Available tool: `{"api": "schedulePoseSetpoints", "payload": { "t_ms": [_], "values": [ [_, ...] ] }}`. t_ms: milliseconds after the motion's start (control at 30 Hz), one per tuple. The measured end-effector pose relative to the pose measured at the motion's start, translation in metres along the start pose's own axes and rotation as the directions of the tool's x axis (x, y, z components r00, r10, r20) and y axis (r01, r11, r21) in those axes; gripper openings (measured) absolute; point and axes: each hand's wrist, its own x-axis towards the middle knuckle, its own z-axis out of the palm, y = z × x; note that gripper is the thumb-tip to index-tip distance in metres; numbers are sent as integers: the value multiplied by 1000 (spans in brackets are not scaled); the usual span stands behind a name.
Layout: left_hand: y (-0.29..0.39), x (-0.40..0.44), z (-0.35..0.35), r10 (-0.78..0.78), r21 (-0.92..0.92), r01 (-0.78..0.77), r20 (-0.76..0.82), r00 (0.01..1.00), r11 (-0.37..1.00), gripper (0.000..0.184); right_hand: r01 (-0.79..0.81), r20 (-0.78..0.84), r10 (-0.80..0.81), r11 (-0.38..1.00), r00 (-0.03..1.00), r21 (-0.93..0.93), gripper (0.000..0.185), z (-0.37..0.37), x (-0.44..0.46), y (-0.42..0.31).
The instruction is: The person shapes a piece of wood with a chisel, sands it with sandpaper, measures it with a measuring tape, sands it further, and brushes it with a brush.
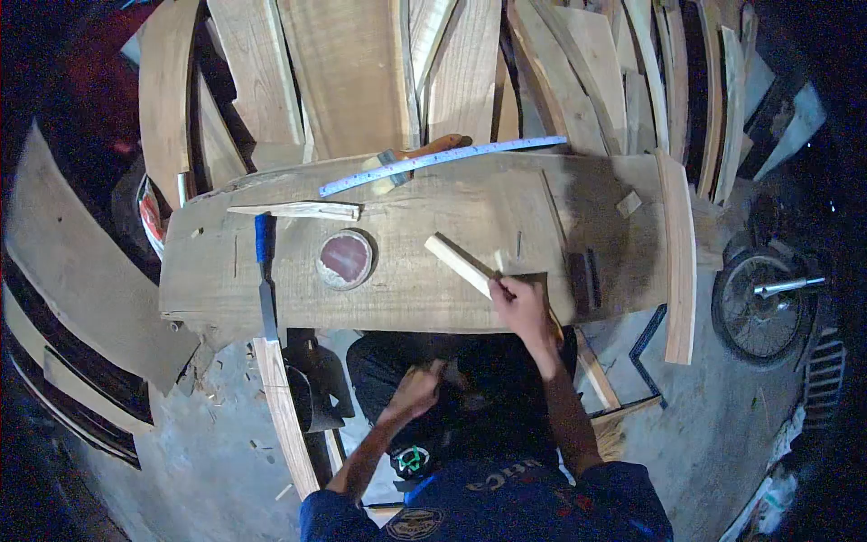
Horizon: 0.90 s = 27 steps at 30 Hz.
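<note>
My right hand (524, 312) is closed round the near end of a pale wooden strip (459, 264), which slants up and left over the wooden bench (406, 303). Below the bench edge, my left hand (417, 390) rests over my lap with its fingers curled; nothing shows in it. A round tin (346, 259) with a reddish-brown surface stands left of the strip. Farther left lies a blue-handled tool (265, 271) with a long flat blade. A thin wood piece (298, 210) lies behind the tin. A ruler (442, 163) crosses a brush (390, 172) at the bench's back edge.
Tall boards (348, 81) lean behind the bench. A curved plank (677, 257) lies across its right end. A wheel (765, 307) stands at the right, and a large board (81, 262) is at the left. A long strip (286, 415) extends below the bench's left side.
</note>
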Motion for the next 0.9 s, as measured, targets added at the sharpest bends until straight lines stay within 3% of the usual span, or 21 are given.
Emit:
{"api": "schedulePoseSetpoints", "payload": {
  "t_ms": [67, 100, 167, 200, 233, 300, 367, 400, 467, 533, 633, 700, 767, 800, 833, 867, 900],
  "values": [
    [21, -28, -9, -114, -293, 31, -272, 956, 956, 17, 0, 176, 18, 995, 984, -102, 18, -9, 10, 3],
    [25, -34, -9, -118, -296, 34, -273, 955, 955, 17, 2, 181, 16, 995, 983, -102, 18, -14, 16, 4],
    [31, -51, -5, -279, -544, 16, -404, 871, 839, 15, 251, 198, -302, 937, 933, 245, 26, -17, 16, 3],
    [40, -54, -14, -257, -554, -93, -521, 814, 827, 16, 101, 340, -172, 971, 925, 216, 33, -24, 12, -5],
    [41, -57, -20, -261, -549, -75, -507, 821, 832, 16, -41, 469, -42, 985, 882, 165, 40, -31, 10, -11],
    [44, -58, -25, -351, -604, -111, -591, 727, 789, 21, -33, 482, -80, 975, 873, 221, 37, -29, 5, -5],
    [34, -54, -28, -352, -589, -148, -644, 679, 794, 22, 257, 456, -234, 966, 859, 12, 35, -29, 5, -1],
    [31, -53, -33, -358, -600, -131, -622, 697, 789, 20, 284, 465, -225, 957, 856, -60, 33, -39, 6, -19],
    [25, -50, -43, -361, -610, -116, -600, 714, 784, 19, 258, 409, -223, 965, 885, -33, 33, -34, 3, -23],
    [21, -42, -54, -134, -298, -155, -755, 641, 942, 16, 233, 311, -224, 973, 924, 9, 33, -25, 0, -16],
    [29, -38, -72, -135, -312, -151, -730, 670, 938, 15, 222, 183, -210, 974, 960, -47, 35, -22, -12, -19],
    [21, -29, -71, -55, -211, -179, -780, 623, 961, 15, 208, 127, -208, 978, 970, 9, 36, -23, -23, -28],
    [27, -25, -74, -245, -509, -215, -688, 683, 833, 12, 140, 61, -151, 977, 987, 159, 35, -24, -39, -34],
    [34, -24, -73, -280, -640, -263, -619, 734, 722, 10, 182, 118, -205, 966, 971, 181, 36, -22, -49, -34],
    [43, -22, -69, -301, -754, -294, -540, 786, 587, 9, 19, 292, -146, 918, 945, 397, 32, -33, -60, -58],
    [49, -19, -63, -211, -691, -333, -576, 790, 642, 6, 67, 337, -250, 880, 908, 471, 25, -28, -70, -59],
    [54, -17, -53, -215, -739, -311, -521, 826, 597, 7, -102, 546, -140, 916, 826, 388, 16, -37, -78, -71]
  ]
}}
